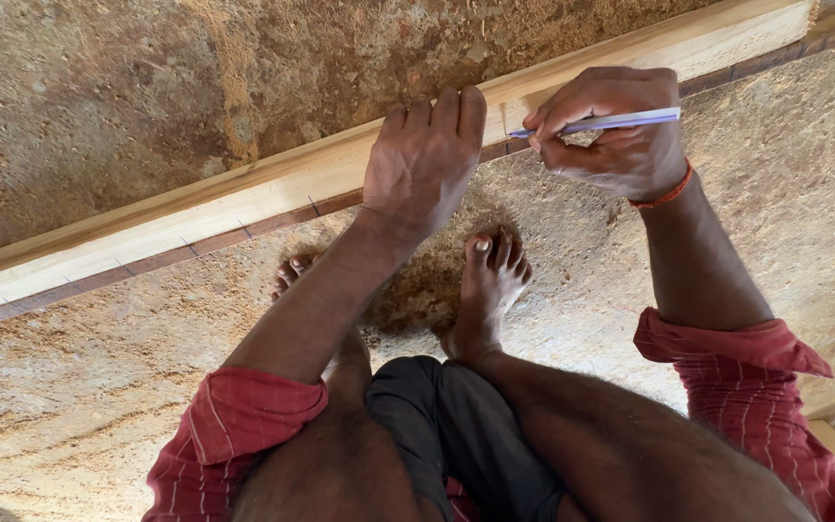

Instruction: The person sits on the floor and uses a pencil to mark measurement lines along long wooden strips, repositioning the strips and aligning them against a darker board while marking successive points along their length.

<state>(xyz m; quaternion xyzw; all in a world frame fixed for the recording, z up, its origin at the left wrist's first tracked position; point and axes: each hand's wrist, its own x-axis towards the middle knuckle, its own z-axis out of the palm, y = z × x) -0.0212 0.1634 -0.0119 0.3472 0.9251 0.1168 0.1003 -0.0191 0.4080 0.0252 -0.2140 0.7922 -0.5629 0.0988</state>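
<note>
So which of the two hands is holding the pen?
The right hand, the one with the red thread round its wrist, grips the pale purple pen with its tip on the wooden plank. The left hand lies flat on the plank, holding nothing.

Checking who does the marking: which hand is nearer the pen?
Right. The right hand holds the pen over the wooden plank; the left hand presses flat on the plank beside it.

left hand (424, 159) flat, right hand (614, 130) gripping
</note>
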